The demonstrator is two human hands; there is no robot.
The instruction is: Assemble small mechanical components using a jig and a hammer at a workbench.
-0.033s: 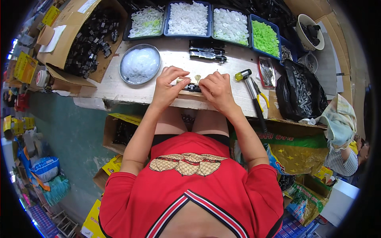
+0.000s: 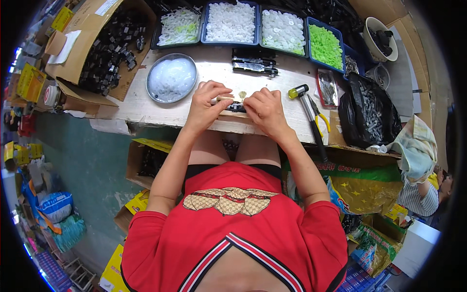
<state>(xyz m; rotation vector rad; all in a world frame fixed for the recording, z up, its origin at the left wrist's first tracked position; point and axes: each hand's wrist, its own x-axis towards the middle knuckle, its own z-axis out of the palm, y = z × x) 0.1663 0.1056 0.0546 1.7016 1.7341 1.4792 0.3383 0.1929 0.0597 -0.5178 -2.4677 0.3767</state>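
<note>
At the table's near edge, a small black plastic part (image 2: 237,107) lies between my two hands, with its ends covered by my fingers. My left hand (image 2: 206,106) is closed in a pinch at its left, and a thin white stick-like piece (image 2: 221,99) shows between thumb and forefinger. My right hand (image 2: 265,109) has its fingers bunched together over the right end of the black part; whatever lies under those fingertips is hidden. Beyond my hands rest several longer black assemblies (image 2: 255,67) in a stack.
Trays of white pieces (image 2: 230,23) and green pieces (image 2: 325,47) line the back. A round metal dish (image 2: 190,87) sits left, beside a carton of black parts (image 2: 109,63). At right lie a hammer (image 2: 305,104), pliers (image 2: 319,116) and a black bag of grey pieces (image 2: 372,114).
</note>
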